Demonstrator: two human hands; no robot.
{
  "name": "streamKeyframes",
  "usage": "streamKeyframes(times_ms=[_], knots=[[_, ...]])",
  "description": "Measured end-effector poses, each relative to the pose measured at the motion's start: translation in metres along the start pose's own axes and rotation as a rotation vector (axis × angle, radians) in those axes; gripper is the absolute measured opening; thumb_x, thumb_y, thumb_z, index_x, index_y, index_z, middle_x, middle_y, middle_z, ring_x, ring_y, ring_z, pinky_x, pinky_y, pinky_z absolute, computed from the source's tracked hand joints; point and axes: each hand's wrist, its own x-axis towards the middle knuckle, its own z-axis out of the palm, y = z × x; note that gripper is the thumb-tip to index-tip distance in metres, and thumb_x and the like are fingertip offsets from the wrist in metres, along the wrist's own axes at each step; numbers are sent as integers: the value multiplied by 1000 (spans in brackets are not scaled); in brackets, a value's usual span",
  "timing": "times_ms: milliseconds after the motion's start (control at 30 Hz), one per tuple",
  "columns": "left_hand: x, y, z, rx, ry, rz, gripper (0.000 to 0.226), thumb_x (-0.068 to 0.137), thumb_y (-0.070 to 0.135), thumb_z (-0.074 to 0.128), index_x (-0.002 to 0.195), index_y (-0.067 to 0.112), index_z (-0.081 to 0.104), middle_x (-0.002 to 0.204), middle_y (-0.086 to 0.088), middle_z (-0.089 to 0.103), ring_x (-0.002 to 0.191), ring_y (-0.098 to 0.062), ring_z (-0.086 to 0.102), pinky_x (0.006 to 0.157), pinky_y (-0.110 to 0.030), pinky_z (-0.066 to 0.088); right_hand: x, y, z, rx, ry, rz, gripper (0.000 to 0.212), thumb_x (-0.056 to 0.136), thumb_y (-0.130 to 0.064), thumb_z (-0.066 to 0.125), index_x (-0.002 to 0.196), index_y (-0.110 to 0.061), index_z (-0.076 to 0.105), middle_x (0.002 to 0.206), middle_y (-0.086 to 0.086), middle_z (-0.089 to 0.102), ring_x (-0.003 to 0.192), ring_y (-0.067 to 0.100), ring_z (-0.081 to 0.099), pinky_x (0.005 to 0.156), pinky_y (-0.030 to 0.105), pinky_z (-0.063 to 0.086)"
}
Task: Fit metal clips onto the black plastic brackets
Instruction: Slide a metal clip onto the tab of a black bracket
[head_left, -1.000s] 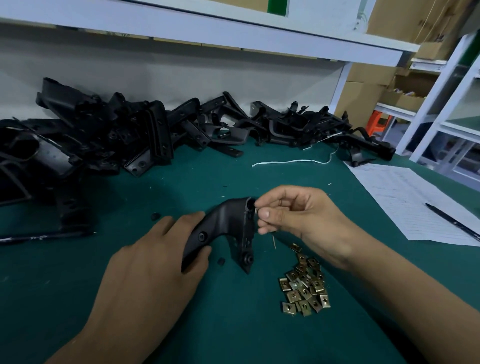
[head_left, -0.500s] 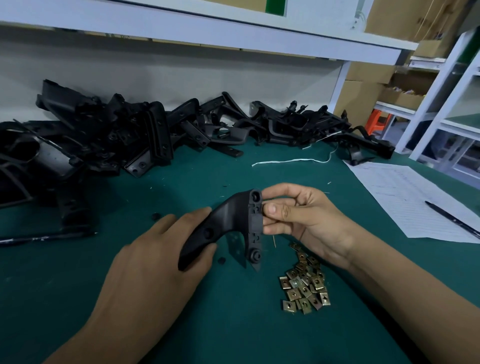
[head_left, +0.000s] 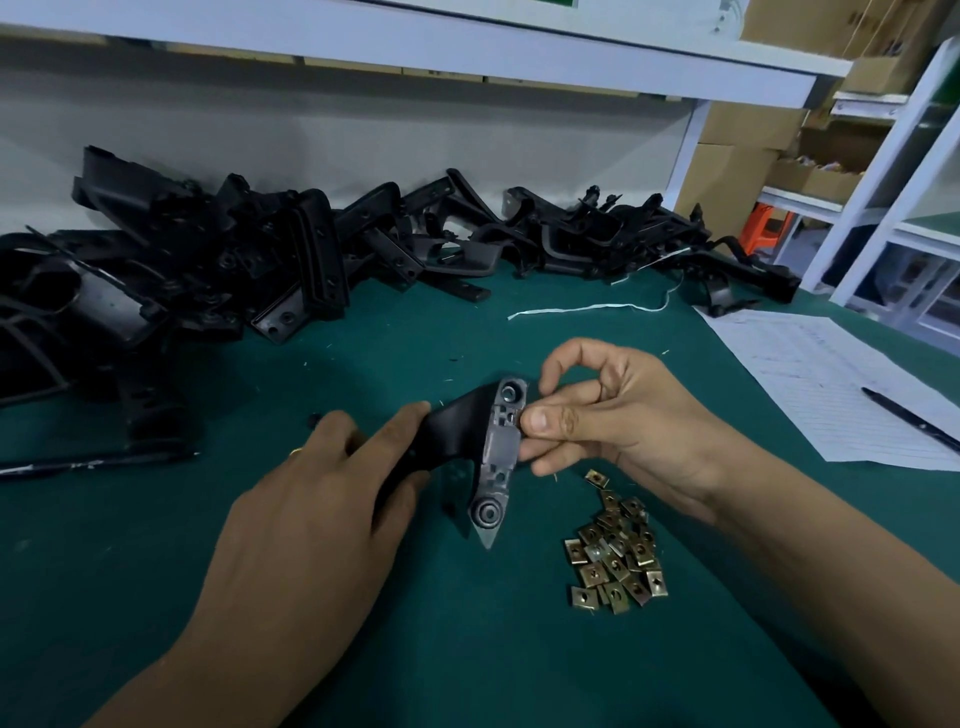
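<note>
My left hand (head_left: 322, 499) grips the curved arm of a black plastic bracket (head_left: 493, 457) just above the green mat. The bracket's flat mounting face, with a round hole at each end, is turned up toward me. My right hand (head_left: 613, 415) pinches the right edge of that face between thumb and fingers, near the upper hole; a small metal clip seems to sit under the thumb tip, mostly hidden. A heap of several brass-coloured metal clips (head_left: 618, 551) lies on the mat to the lower right of the bracket.
A long pile of black plastic brackets (head_left: 311, 260) runs along the back of the green mat (head_left: 467, 649). A white string (head_left: 587, 309) lies mid-back. A lined paper sheet (head_left: 831, 384) with a black pen (head_left: 909, 418) is at right; another pen (head_left: 93, 462) at left.
The bracket has been rotated so its flat mounting face points up at me. My right hand slid from the top end down to the face's right edge.
</note>
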Motion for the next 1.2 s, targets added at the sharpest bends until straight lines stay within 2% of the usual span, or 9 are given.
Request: streamKeyframes(times_ms=[100, 233, 433, 600, 733, 833, 1000, 1067, 1200], knots=[[1, -1, -1, 13, -1, -2, 55, 93, 51, 42, 144, 37, 54, 89, 7, 45, 60, -16, 49, 43, -31, 42, -1, 3, 11, 10, 55, 21, 35, 73, -5, 86, 96, -6, 60, 89, 26, 77, 78, 31, 78, 65, 34, 64], [1, -2, -5, -82, -7, -6, 58, 92, 55, 38, 148, 42, 49, 88, 10, 42, 62, -12, 48, 49, -34, 47, -5, 2, 22, 17, 112, -19, 37, 73, -11, 88, 101, -5, 64, 94, 23, 78, 77, 28, 77, 67, 35, 64], [0, -3, -1, -259, -72, 91, 53, 93, 62, 40, 144, 66, 27, 97, 18, 40, 83, -6, 51, 71, -27, 44, -17, -9, 4, -37, -125, -81, 31, 86, -1, 74, 113, -9, 63, 97, 24, 78, 88, 33, 78, 78, 45, 63], [-1, -6, 2, -303, -79, 126, 52, 92, 61, 41, 142, 67, 27, 99, 19, 42, 87, -6, 51, 74, -26, 44, -20, 6, 6, -133, -185, -156, 44, 98, -6, 64, 140, -12, 55, 103, 27, 75, 98, 40, 75, 88, 44, 60], [-1, -9, 3, -296, -78, 133, 54, 90, 66, 33, 144, 64, 30, 99, 21, 41, 86, -5, 50, 73, -25, 41, -20, 7, 7, -307, -227, -222, 26, 101, -10, 60, 127, -5, 57, 102, 18, 71, 94, 27, 72, 87, 33, 55], [-1, -9, 3, -279, -66, 120, 49, 94, 59, 40, 143, 63, 34, 98, 21, 41, 85, -5, 49, 71, -24, 39, -18, 6, 6, -366, -221, -248, 26, 100, -13, 63, 125, -9, 59, 97, 16, 71, 86, 28, 70, 83, 39, 56], [3, -8, 4, -199, 26, 17, 48, 94, 59, 44, 140, 63, 31, 96, 18, 44, 81, -5, 52, 64, -27, 42, -16, -7, -26, -538, 70, -300, 23, 95, -16, 68, 118, -12, 68, 87, 11, 73, 75, 20, 66, 74, 31, 55], [4, -9, 6, -161, 39, -35, 51, 94, 62, 41, 143, 63, 29, 95, 19, 44, 79, -5, 53, 60, -24, 39, -19, -11, -44, -756, 134, -239, 10, 93, -20, 72, 103, -18, 75, 84, 4, 73, 76, 15, 66, 75, 30, 53], [3, -7, 6, -86, 40, -63, 52, 93, 62, 41, 144, 59, 33, 90, 17, 43, 70, -4, 51, 54, -23, 37, -23, -12, -55, -952, 12, 31, 4, 85, -25, 84, 85, -27, 80, 86, -4, 77, 81, 18, 71, 81, 39, 59]])
